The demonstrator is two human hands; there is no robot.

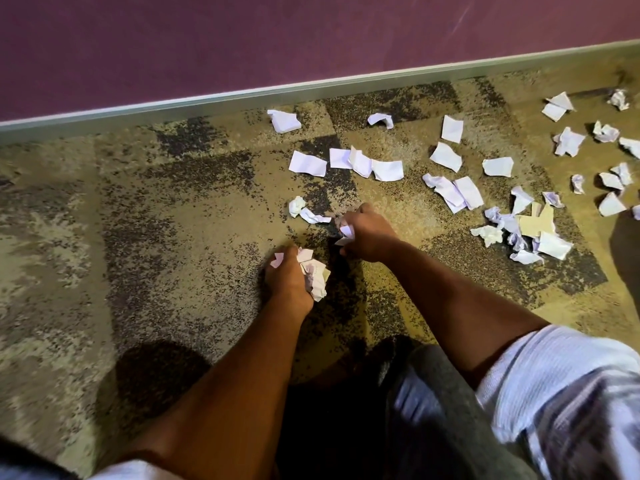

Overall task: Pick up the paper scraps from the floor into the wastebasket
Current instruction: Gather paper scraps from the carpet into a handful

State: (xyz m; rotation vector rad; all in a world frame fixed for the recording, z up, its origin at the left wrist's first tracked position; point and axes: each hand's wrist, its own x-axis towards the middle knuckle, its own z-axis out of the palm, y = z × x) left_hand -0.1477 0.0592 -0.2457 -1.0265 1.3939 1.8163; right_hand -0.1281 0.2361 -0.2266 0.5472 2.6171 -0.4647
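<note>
head cam: single wide-angle view, worn high, pitched forward and down | close over both forearms entering from 6 o'clock | faces carpet (pixel 166 209) with wall (pixel 242 39) and baseboard (pixel 214 102) across 12 o'clock, horizon tilted up toward 2 o'clock | no second view, nothing shared

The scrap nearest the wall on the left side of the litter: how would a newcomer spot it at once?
Follow the grey baseboard under the purple wall to where the litter begins. The leftmost scrap lies on the carpet just below it, a folded white piece. It sits alone, nearer the baseboard than the row of flat scraps below it.
</note>
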